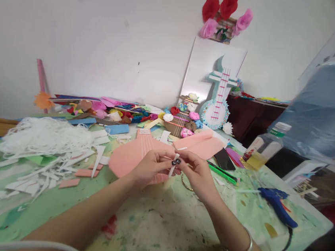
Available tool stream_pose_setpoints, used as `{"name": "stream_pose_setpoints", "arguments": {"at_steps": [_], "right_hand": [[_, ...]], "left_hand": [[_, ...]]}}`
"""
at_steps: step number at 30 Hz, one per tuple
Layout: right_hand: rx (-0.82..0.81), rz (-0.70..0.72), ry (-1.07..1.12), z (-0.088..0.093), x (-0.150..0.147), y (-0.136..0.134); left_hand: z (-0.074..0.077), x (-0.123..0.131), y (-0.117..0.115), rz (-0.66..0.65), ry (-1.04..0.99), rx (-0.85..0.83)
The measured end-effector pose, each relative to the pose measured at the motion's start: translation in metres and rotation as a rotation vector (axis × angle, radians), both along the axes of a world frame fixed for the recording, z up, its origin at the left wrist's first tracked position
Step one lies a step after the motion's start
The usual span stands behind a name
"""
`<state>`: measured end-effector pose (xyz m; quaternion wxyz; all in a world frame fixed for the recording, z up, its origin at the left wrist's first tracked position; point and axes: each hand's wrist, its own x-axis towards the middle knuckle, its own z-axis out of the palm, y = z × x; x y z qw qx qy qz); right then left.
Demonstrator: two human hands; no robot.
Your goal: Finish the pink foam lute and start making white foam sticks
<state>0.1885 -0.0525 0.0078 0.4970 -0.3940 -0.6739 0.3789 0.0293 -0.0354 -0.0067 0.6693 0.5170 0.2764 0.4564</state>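
My left hand [151,167] and my right hand [196,175] meet at the middle of the table. Between their fingertips they pinch a small white strip [171,171], held roughly upright, with dark spots that look like thumbnails beside it. Just behind and to the left lies a pink paper instrument shape [125,157], round-bodied with thin pale strings; my left hand partly covers it. A sheet of pink paper [198,142] rests beyond my right hand. Below that hand, part of a yellowish ring [185,183] shows.
Tangled white string [49,137] and white scraps [41,182] lie left. Right are a green pen [224,173], a dark phone-like slab [225,158], a bottle with yellow liquid [265,147] and a blue glue gun [279,205] with its cord. A blue-and-white model instrument [218,95] stands behind.
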Motion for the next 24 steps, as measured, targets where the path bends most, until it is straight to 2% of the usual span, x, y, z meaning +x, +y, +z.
{"name": "stream_pose_setpoints", "arguments": {"at_steps": [3, 6, 9, 12, 16, 20, 24], "right_hand": [[0.075, -0.016, -0.229, -0.004, 0.006, -0.001], [0.225, -0.170, -0.480, -0.007, 0.012, -0.003], [0.341, -0.271, -0.553, -0.008, 0.016, -0.006], [0.338, -0.319, -0.468, -0.008, 0.019, -0.007], [0.262, -0.361, -0.232, -0.003, 0.023, -0.008], [0.205, -0.475, -0.030, 0.006, 0.028, -0.008], [0.287, -0.616, 0.207, 0.014, 0.034, -0.012]], "left_hand": [[0.000, 0.001, -0.001, -0.039, 0.001, -0.048], [0.000, 0.002, -0.003, -0.058, 0.031, -0.077], [0.001, 0.002, -0.004, -0.053, 0.037, -0.091], [0.002, 0.000, -0.003, -0.049, 0.032, -0.079], [0.004, -0.002, -0.002, -0.030, 0.032, -0.118], [0.004, -0.002, -0.003, -0.025, 0.032, -0.129], [0.002, -0.004, 0.000, 0.018, 0.056, -0.093]]}}
